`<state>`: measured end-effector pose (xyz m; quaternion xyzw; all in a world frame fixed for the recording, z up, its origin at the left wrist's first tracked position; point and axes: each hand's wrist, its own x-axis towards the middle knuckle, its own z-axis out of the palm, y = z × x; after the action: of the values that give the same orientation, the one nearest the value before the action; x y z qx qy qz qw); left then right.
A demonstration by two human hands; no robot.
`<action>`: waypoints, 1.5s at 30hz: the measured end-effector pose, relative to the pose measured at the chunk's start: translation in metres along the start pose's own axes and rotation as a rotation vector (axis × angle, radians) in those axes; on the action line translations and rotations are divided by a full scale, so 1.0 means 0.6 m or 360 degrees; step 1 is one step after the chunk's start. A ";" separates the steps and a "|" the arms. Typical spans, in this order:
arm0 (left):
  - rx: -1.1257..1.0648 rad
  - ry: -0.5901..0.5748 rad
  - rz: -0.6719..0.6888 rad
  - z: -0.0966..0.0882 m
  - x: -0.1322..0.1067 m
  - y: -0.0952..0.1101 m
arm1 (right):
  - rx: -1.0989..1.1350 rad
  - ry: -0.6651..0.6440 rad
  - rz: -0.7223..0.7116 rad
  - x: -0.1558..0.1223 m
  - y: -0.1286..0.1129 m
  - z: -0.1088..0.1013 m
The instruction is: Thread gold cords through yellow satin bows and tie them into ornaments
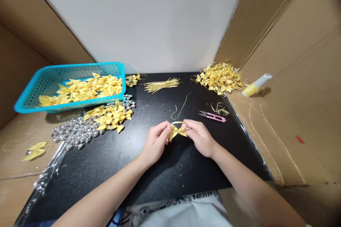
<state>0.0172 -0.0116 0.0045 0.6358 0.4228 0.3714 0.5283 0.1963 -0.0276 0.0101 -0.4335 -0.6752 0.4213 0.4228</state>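
Note:
My left hand (157, 141) and my right hand (199, 136) meet over the middle of the black mat (112, 156). Between their pinched fingertips is a small yellow ribbon bow (177, 131) with a thin gold cord loop (178, 123) arching above it. Both hands are closed on the bow and its cord. A loose gold cord (181, 108) lies on the mat just beyond the hands.
A teal basket (32, 92) of yellow bows sits at the left. Loose bows (110, 115) and silver beads (77, 131) lie beside it. Cut gold cords (161, 85), pink thread snips (213, 116), a pile of finished bows (220, 77) and a thread spool (256, 85) lie farther back. Cardboard walls surround the mat.

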 end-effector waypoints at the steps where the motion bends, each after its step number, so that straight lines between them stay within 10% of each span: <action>1: 0.0004 0.0035 -0.0032 0.001 0.001 -0.002 | 0.0016 0.0035 0.0015 0.002 0.002 0.000; 20: -0.0079 0.0144 -0.0080 0.000 0.015 -0.016 | 0.0047 0.0592 -0.0054 0.017 0.018 -0.035; 35: 0.0241 0.0117 0.0025 -0.020 0.031 -0.030 | 0.0040 0.0983 0.0675 0.121 0.028 -0.287; 45: 0.0270 0.0089 0.0031 -0.010 0.030 -0.029 | -0.0049 0.1161 0.0845 0.176 0.047 -0.359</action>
<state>0.0155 0.0087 -0.0111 0.6717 0.4611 0.3571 0.4568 0.3762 0.1232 0.0675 -0.7182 -0.3535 0.3246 0.5038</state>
